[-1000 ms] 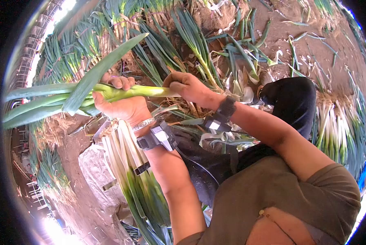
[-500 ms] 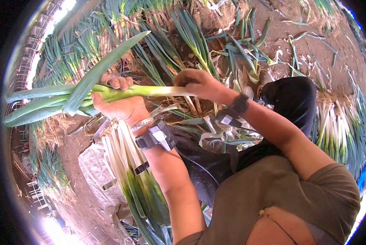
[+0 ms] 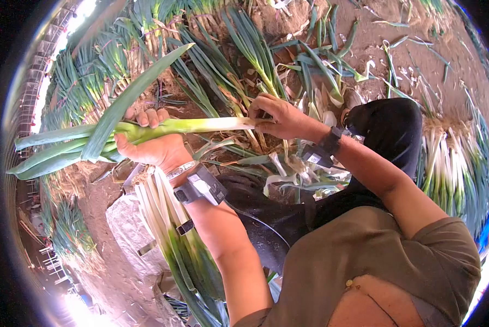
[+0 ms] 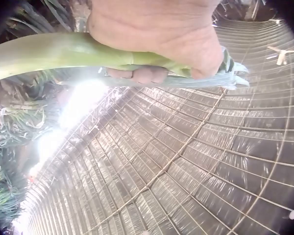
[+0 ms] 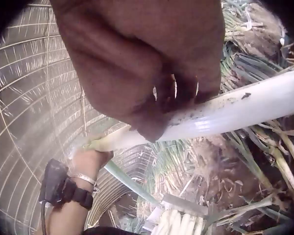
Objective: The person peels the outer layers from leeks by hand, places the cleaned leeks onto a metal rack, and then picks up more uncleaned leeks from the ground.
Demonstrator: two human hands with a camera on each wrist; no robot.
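Note:
A long green onion [image 3: 206, 125] lies across both hands, its broad green leaves [image 3: 53, 155] fanning to the left and its white end to the right. Around the base of the leaves, the left hand [image 3: 157, 150] grips it; its curled fingertips show beneath the stalk in the left wrist view. With thumb and bent fingers, the right hand [image 3: 288, 120] pinches the white end. Dark specks of soil mark the white shaft [image 5: 210, 117] in the right wrist view. The root tip is hidden behind the right fingers in the head view.
Trimmed green onions [image 3: 165, 218] lie in a pile beside the left forearm, near a pale sack [image 3: 127, 229]. Tied bundles [image 3: 102, 71] stand at the upper left, and another bundle [image 3: 446, 174] lies at the right. Peeled skins [image 3: 304, 171] litter the ground by the person's bent leg [image 3: 389, 133].
The right hand has slid rightward along the shaft to its white end, baring more white stalk. The left hand keeps its grip, shifting slightly left and down.

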